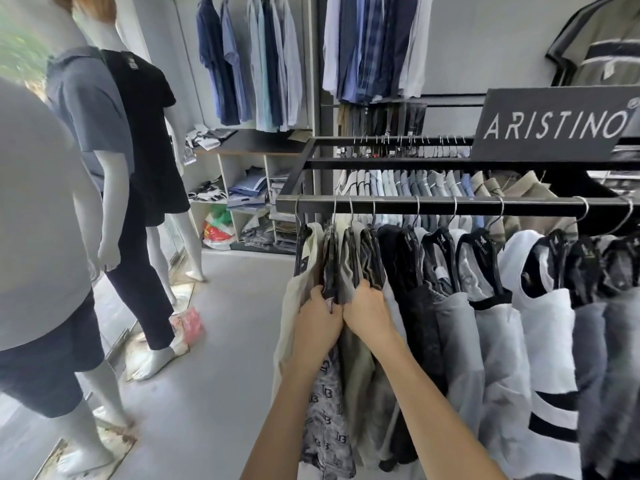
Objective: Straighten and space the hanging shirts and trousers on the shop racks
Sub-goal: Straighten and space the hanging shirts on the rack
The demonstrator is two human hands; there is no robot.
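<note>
Hanging shirts (346, 258) are bunched tight at the left end of the near black rail (467, 205), their wire hooks close together. Farther right, the hangers sit well apart.

The head camera looks down along our two bare forearms. Our left hand (320, 318) clutches the left part of the bunch just under the hanger shoulders, its fingers curled into dark and grey cloth. Our right hand (369, 311) lies against it, side by side, and grasps the next garments in the same way. Both sets of fingertips are buried in fabric, so we cannot tell which hangers each hand holds. A cream garment (294, 306) hangs just left of the left hand. A grey logo print (325, 410) falls below that wrist.

To the right along the rail hang spaced tops (540, 306) in black, grey and white, and the last of them are cut off by the frame edge. Behind them, a second rail of collared shirts (433, 181) in pale blue and khaki is partly hidden by the near rail. A dark sign (554, 123) reading ARISTINO covers part of the far rail.

On the wall, blue shirts (249, 64) are cropped at the top. The trousers (381, 114) below them are too dark to make out. At the left stand mannequins (145, 133), and the nearest is only a blurred grey torso. Open shelves (242, 202) hold folded stock, which is indistinct.
</note>
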